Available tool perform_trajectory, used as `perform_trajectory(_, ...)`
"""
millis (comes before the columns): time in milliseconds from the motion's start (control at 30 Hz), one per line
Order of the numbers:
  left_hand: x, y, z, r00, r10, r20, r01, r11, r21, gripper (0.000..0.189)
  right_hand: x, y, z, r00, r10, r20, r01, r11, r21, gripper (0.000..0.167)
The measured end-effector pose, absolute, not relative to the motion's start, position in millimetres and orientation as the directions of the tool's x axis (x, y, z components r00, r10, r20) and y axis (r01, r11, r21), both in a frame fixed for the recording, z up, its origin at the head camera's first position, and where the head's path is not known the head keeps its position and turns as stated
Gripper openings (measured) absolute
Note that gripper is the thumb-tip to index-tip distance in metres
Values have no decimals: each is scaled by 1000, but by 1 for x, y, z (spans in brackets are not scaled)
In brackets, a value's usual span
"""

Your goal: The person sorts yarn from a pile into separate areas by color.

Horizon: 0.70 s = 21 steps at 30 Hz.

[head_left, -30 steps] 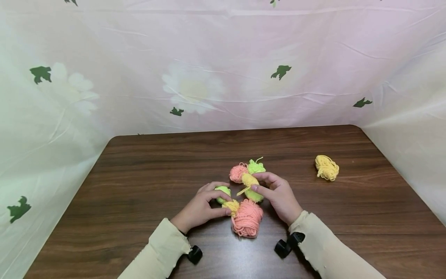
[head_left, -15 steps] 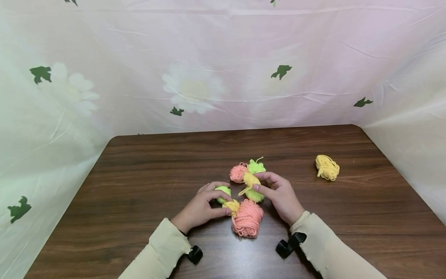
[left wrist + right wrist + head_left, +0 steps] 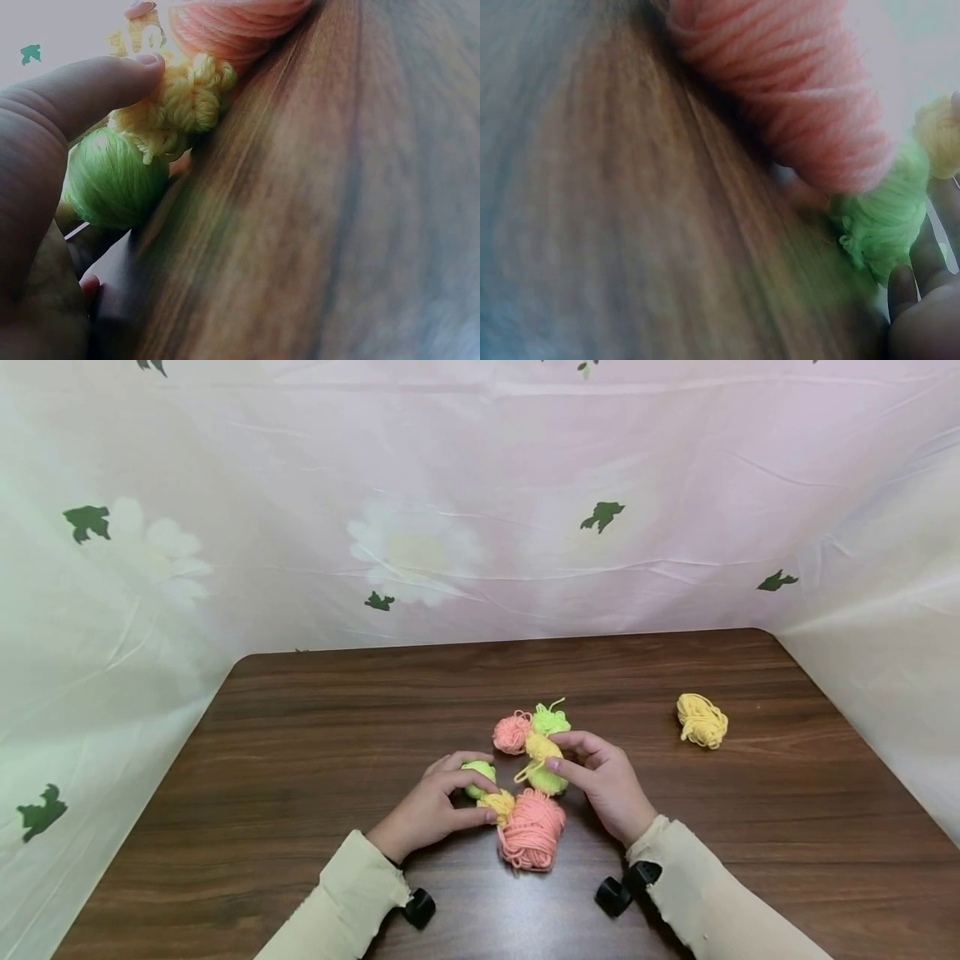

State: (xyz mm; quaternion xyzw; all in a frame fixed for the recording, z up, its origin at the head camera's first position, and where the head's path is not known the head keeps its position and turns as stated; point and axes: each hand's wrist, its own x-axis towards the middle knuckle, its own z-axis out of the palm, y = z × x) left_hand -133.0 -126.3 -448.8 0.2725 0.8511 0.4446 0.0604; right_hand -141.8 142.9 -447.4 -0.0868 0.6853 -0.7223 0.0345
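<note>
Small yarn balls form a cluster at the table's middle. My left hand [image 3: 433, 800] pinches a small yellow yarn ball [image 3: 504, 802] between thumb and fingers. A green yarn ball [image 3: 481, 772] lies against it under those fingers; the left wrist view shows the green one [image 3: 116, 178] below the thumb. With thumb and forefinger, my right hand [image 3: 609, 783] grips another yellow yarn ball [image 3: 543, 746], whose loose strand hangs leftward. That ball sits against a green yarn ball [image 3: 550, 782]. Nearest me is a large pink yarn ball [image 3: 532, 832], touching the left-hand yellow ball.
Behind the right hand's yellow ball, a small pink yarn ball [image 3: 512, 732] and a green one [image 3: 551, 718] touch each other. Farther right lies a separate yellow yarn ball [image 3: 702, 722]. A flowered cloth [image 3: 480, 510] hangs behind the brown wooden table [image 3: 337, 718].
My right hand has shifted very slightly to the right with the yellow yarn ball and its strand. The left hand keeps its place.
</note>
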Motion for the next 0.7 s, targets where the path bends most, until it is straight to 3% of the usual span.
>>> perform_trajectory(700,-133,-126,-448,-838,521,162,426,440,790,20,-139,148,-447,-985,-150,83,-76,-56,-996,36)
